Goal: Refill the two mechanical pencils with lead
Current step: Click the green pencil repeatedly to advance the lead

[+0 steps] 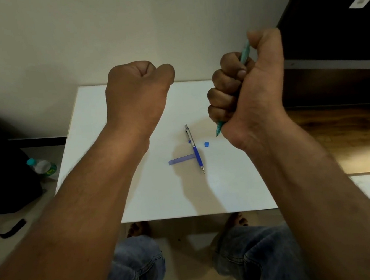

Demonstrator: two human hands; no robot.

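The right hand (pixel 247 88) is raised above the white rectangular table (pixel 240 186), its fingers curled into a fist round a teal plastic mechanical pencil (pixel 245 54). The pencil stands almost upright in the grip. Its pointed tip sticks out below the little finger, and the thumb is bent over its upper end.

The left hand (pixel 138 88) is also raised, well apart from the right, with its back toward the camera and its fingers curled tight, the thumb tucked against the forefinger. From this side I cannot tell whether it pinches something small or holds nothing.

On the table between the two forearms lies a second mechanical pencil with a blue grip and a silver metal upper barrel (pixel 194 149), its tip pointing toward the near edge. A slim translucent blue lead case (pixel 181 159) lies crosswise, one end touching or slipping under this pencil's grip. A small blue square cap (pixel 206 144) sits just to the right of the pencil, and a tinier blue piece (pixel 189 141) sits just to its left.

On the floor to the left there is a black bag (pixel 1 168) with a clear plastic bottle with a teal cap (pixel 42 167) beside it. Blue denim knees (pixel 137 264) and bare feet show below the near table edge, and a brown wooden surface (pixel 337 136) lies to the right.
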